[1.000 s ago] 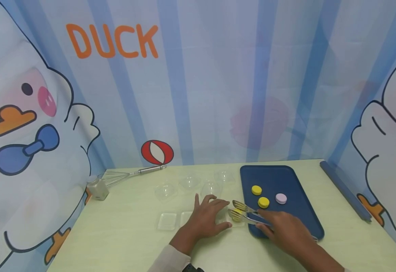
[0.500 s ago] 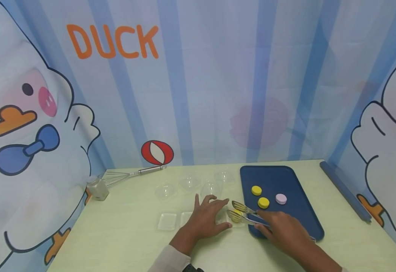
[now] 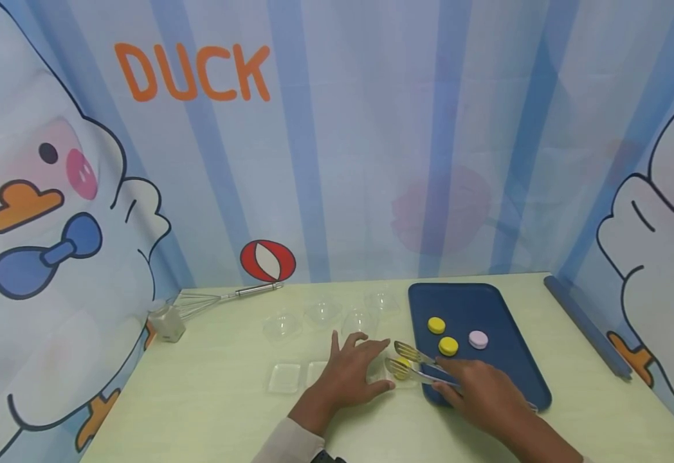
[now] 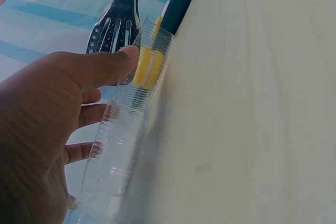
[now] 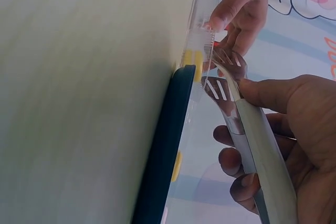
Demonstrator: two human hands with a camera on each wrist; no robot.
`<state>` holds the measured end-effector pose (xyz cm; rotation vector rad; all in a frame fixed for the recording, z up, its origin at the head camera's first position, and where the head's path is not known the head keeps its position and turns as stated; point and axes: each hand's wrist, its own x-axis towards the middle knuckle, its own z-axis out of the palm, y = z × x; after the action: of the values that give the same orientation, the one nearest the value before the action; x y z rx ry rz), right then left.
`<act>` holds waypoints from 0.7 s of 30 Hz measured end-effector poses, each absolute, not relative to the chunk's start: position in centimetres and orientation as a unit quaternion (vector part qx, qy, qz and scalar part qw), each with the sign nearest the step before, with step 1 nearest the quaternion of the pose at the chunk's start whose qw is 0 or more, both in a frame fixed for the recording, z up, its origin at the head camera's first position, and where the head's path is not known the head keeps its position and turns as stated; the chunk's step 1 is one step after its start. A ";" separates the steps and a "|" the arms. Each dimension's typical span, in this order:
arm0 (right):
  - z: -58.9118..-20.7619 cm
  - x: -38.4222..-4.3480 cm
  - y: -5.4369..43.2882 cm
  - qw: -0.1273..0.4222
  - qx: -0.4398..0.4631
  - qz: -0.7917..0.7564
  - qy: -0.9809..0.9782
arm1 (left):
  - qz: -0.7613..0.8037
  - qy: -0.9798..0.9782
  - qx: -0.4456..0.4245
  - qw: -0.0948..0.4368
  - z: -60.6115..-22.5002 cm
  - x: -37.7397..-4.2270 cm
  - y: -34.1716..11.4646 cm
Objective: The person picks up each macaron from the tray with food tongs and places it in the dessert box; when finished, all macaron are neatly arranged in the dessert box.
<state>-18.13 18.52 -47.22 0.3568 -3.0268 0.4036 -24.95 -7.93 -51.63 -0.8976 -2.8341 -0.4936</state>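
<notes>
Tongs (image 5: 262, 145), slotted metal, inside curled right hand (image 3: 484, 389); spread left hand (image 3: 345, 374) at ribbed tray (image 4: 128, 100)

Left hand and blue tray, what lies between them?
Between the left hand and the blue tray, the head view shows the heads of the tongs, a yellow macaron and clear plastic.

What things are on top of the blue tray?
Two yellow macarons and one pale purple macaron. The right hand hides part of the tray's near end.

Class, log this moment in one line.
left hand: at clear container | right hand: holds tongs | yellow macaron: in container | blue tray: three macarons
</notes>
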 end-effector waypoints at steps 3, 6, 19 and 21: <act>-47.3 -18.0 18.9 0.039 0.110 0.135 -0.984 | -0.156 -0.936 -0.304 0.080 -51.6 -24.9 -8.2; -47.3 -17.9 19.4 0.042 0.103 0.142 -0.984 | -0.155 -0.935 -0.304 0.096 -51.4 -24.7 -8.8; -47.3 -17.8 22.0 0.068 0.081 0.159 -0.982 | -0.157 -0.944 -0.265 0.119 -51.0 -24.1 -13.2; -47.3 -17.8 22.4 0.073 0.077 0.164 -0.981 | -0.160 -0.945 -0.261 0.119 -51.1 -24.0 -13.7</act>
<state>-17.78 22.45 -47.31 0.2309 -2.9465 0.4914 -24.02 -13.65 -51.11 -0.7615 -2.7615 -0.4668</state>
